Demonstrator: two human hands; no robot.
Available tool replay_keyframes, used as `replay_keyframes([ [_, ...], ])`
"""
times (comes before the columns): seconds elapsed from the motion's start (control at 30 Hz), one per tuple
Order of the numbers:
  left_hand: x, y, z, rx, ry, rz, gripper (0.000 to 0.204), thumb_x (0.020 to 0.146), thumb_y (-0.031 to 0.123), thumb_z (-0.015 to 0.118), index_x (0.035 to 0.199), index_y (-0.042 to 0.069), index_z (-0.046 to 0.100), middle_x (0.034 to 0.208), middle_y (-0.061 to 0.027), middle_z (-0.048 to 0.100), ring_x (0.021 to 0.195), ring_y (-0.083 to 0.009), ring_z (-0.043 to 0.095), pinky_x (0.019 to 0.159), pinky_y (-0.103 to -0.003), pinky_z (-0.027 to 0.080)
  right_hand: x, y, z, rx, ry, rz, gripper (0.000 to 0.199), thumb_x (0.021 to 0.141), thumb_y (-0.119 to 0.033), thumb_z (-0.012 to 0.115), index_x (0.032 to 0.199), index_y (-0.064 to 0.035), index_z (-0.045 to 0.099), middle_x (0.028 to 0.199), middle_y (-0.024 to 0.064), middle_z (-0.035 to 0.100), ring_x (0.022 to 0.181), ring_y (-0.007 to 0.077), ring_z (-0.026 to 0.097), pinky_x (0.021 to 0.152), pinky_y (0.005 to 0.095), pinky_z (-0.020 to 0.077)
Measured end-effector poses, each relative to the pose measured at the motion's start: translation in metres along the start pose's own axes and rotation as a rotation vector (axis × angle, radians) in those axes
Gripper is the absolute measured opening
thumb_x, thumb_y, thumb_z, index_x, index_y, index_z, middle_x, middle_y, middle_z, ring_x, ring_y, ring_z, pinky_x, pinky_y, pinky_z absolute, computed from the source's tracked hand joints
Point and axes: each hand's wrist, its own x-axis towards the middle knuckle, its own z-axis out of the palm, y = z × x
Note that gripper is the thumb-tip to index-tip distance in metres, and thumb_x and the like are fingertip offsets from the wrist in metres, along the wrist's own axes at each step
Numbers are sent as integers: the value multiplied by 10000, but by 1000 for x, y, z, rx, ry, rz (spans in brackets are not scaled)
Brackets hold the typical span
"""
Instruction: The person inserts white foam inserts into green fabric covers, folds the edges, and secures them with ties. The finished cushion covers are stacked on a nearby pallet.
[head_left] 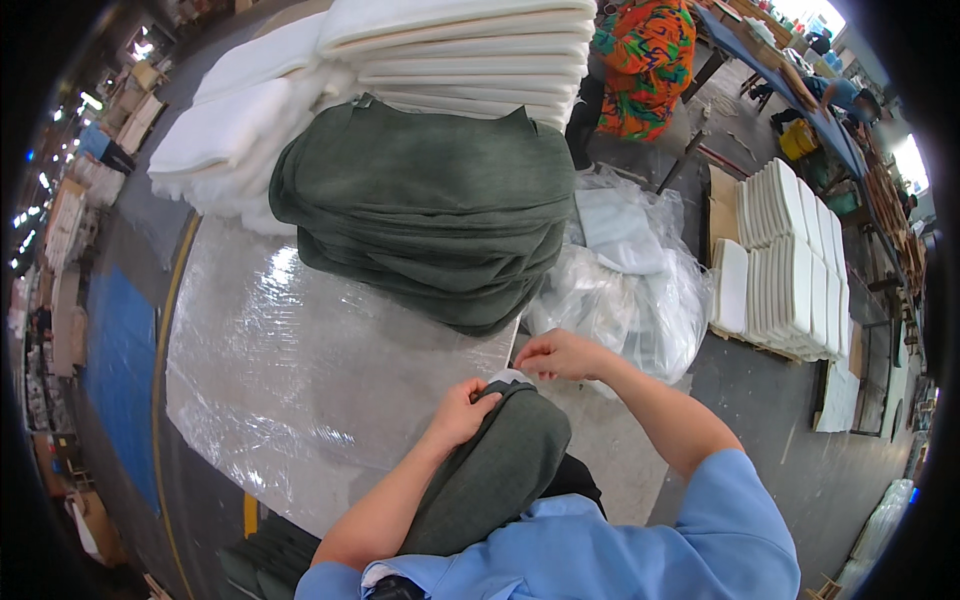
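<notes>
A dark green fabric cushion cover (500,455) lies bulging across my lap, its far end towards the table. At that end a bit of white padding (510,376) shows in an opening. My left hand (463,412) is closed on the cover's edge, thumb on top. Just right of the white bit, my right hand (560,356) is pinched closed at the tip of the cover; whatever is between its fingers is too small to make out. Beyond both hands rises a pile of folded dark green covers (430,215) on the table.
The table (290,370) is wrapped in shiny clear film. White pads (460,50) are stacked behind the green pile. Clear plastic bags (625,290) bunch at its right. More white pads (785,270) stand on the floor at right. A person in a bright patterned top (648,70) is beyond.
</notes>
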Motion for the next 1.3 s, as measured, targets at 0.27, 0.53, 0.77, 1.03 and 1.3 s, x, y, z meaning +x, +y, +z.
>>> replay_keyframes([
  [0.27, -21, 20, 18, 543, 353, 688, 58, 890, 104, 713, 923, 83, 670, 864, -127, 619, 815, -359, 635, 691, -468, 494, 14, 5, 2, -110, -254, -74, 135, 1002, -168, 675, 1087, -65, 691, 849, 8, 661, 750, 105, 621, 660, 298, 505],
  [0.53, -22, 8, 22, 606, 309, 701, 80, 939, 176, 661, 969, 104, 644, 902, -139, 591, 845, -390, 628, 704, -506, 508, 25, -2, 3, -236, -464, 96, 85, 1036, -170, 607, 1073, -94, 619, 867, -18, 602, 755, 98, 614, 650, 277, 502],
  [0.77, -31, 9, 15, 522, 337, 739, 95, 934, 165, 687, 987, 103, 640, 923, -118, 595, 864, -366, 644, 718, -493, 514, 22, -8, 1, 10, -536, 212, 76, 1059, -182, 616, 1096, -117, 604, 985, -30, 604, 898, 109, 630, 823, 314, 550],
  [1.03, -33, 0, 28, 415, 271, 657, 133, 961, 177, 673, 1045, 91, 615, 1004, -118, 605, 932, -379, 645, 763, -488, 525, 18, -2, 5, 69, -542, 299, 130, 1025, -181, 696, 1095, -77, 662, 953, -22, 642, 891, 121, 655, 831, 315, 577],
  [1.3, -59, -6, 22, 283, 305, 594, 178, 979, 177, 647, 1115, 82, 582, 1071, -154, 622, 1002, -408, 627, 808, -485, 522, 7, 2, 31, 253, -394, 269, 122, 1002, -166, 715, 1043, -74, 647, 942, 8, 662, 873, 149, 656, 783, 322, 564],
])
